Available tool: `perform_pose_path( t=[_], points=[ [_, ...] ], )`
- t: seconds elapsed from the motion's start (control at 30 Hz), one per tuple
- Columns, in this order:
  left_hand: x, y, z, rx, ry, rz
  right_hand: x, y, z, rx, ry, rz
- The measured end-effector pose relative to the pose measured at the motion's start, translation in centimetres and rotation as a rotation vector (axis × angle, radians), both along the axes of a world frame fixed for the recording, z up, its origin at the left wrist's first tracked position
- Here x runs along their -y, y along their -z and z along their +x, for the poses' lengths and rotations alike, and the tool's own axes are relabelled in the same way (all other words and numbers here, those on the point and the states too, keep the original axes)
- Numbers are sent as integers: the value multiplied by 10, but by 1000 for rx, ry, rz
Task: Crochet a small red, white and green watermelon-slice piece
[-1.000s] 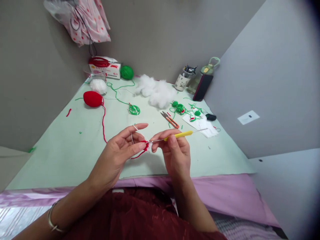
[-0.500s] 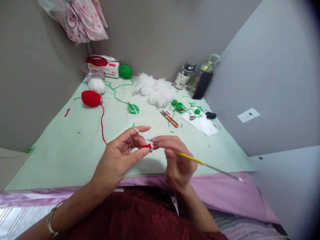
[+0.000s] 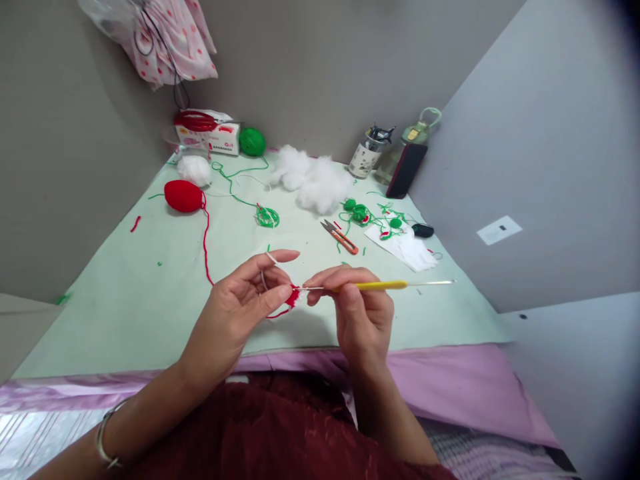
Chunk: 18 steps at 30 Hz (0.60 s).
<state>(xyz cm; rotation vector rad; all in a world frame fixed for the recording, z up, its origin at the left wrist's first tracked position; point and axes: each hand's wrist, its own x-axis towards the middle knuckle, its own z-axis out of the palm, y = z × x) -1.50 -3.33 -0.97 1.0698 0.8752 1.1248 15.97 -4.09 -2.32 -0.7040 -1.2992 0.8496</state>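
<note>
My left hand (image 3: 250, 293) pinches a small red and white crochet piece (image 3: 294, 297) between thumb and fingers. White yarn loops over its raised index finger, and a red strand hangs under the piece. In my right hand (image 3: 357, 300) is a crochet hook (image 3: 383, 285) with a yellow grip and metal ends, held nearly level. Its left tip meets the piece at my left fingertips; whether it passes through a stitch is too small to tell. A red yarn ball (image 3: 183, 196) lies to the left, its strand running down towards my left hand.
Orange-handled thread snips (image 3: 340, 237) lie beyond my hands. White stuffing (image 3: 320, 183), a white yarn ball (image 3: 195, 171) and a green yarn ball (image 3: 253, 141) sit further back. Green crochet pieces (image 3: 359, 213), a phone (image 3: 407, 171) and a pen cup (image 3: 366, 157) are at the right.
The hook has swung from slanting down rightward to nearly level. The crochet piece has tilted in my left fingers, showing more of its red side and a red strand below.
</note>
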Motion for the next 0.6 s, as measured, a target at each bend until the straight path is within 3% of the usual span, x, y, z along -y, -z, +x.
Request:
perform_pose_path(
  t=[0.37,0.47,0.6],
  points=[
    [-1,0,3,-6,-51,15,12,-3,4,510,245,412],
    [-1,-3,5,26,-51,10,13,1,2,539,283,458],
    [0,-5,7,43,-58,1,14,4,-3,495,318,392]
  ],
)
